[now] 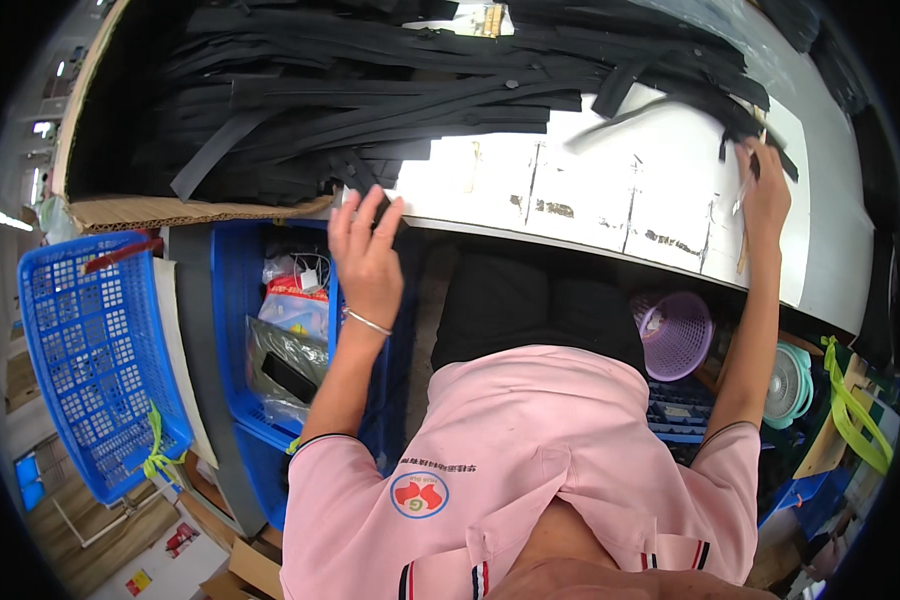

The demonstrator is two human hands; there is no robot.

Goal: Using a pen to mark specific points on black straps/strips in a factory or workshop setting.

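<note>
Many flat black fabric strips [400, 110] lie in a loose heap from the cardboard box [200, 213] across the white tabletop [580, 200]. My left hand [367, 255], with a bracelet at the wrist, is at the table's near edge beside the box corner. Its fingers are spread and slightly bent, close to the hanging strip ends; whether they touch is unclear. At the table's right side my right hand [766, 195] pinches the end of a black strip [735, 122]. Part of that strip is smeared by motion, and the fingertips are partly hidden.
A blue mesh basket [100, 370] stands at the left. Under the table, a blue crate [232, 340] holds plastic-wrapped packets and a dark phone-like object [288, 380]. A purple basket [678, 338] and a pale green fan [785, 385] are at the lower right.
</note>
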